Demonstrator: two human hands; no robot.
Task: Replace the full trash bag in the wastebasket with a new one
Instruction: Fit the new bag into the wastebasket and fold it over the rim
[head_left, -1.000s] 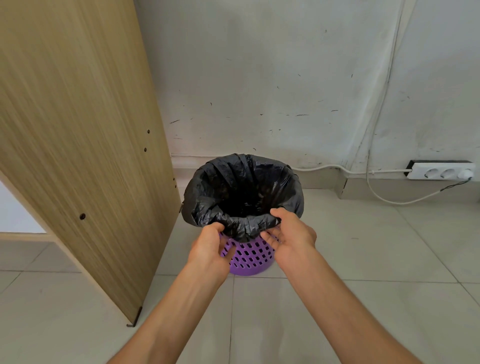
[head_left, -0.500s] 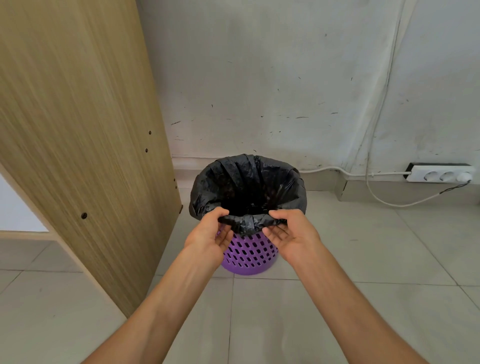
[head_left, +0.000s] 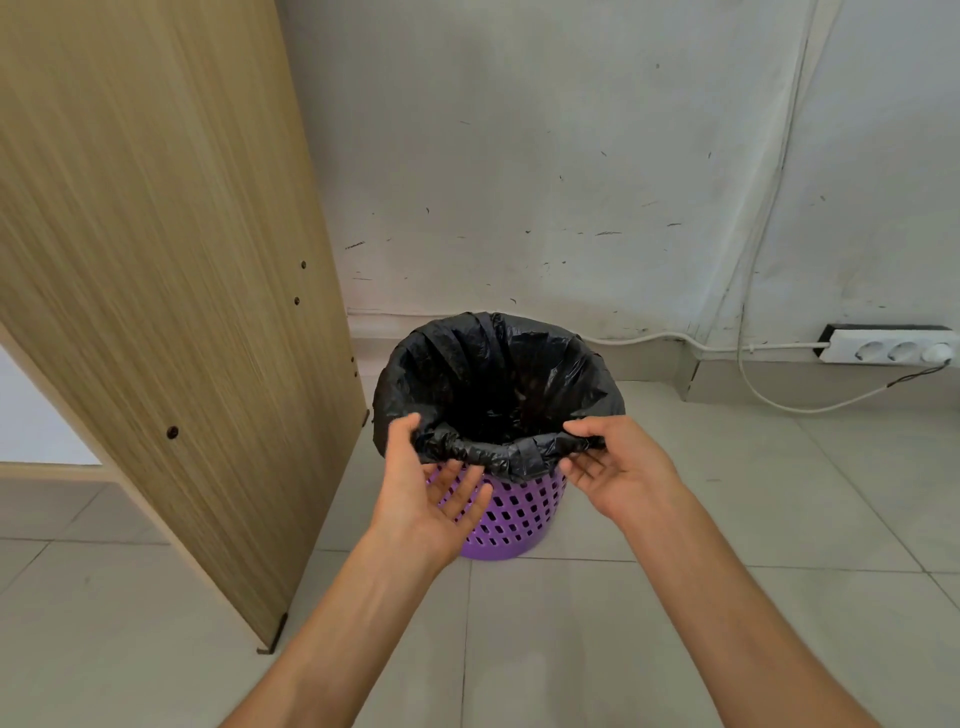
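Note:
A purple perforated wastebasket (head_left: 511, 519) stands on the tiled floor near the wall. A black trash bag (head_left: 498, 379) lines it, its edge folded over the rim and bunched into a roll along the near side. My left hand (head_left: 428, 493) is palm up at the near left of the rim, thumb over the rolled bag edge and fingers under it. My right hand (head_left: 618, 467) holds the rolled edge at the near right the same way, thumb on top. The bag's inside is dark; its contents cannot be made out.
A tall wooden panel (head_left: 156, 260) leans close on the basket's left. A white power strip (head_left: 891, 351) and cables (head_left: 769, 402) lie along the wall at the right. Pale floor tiles (head_left: 753, 519) stretch to the right and toward me.
My hands have spread apart along the near rim, the left going left and the right going right. The folded bag edge has been rolled upward, baring more of the purple basket.

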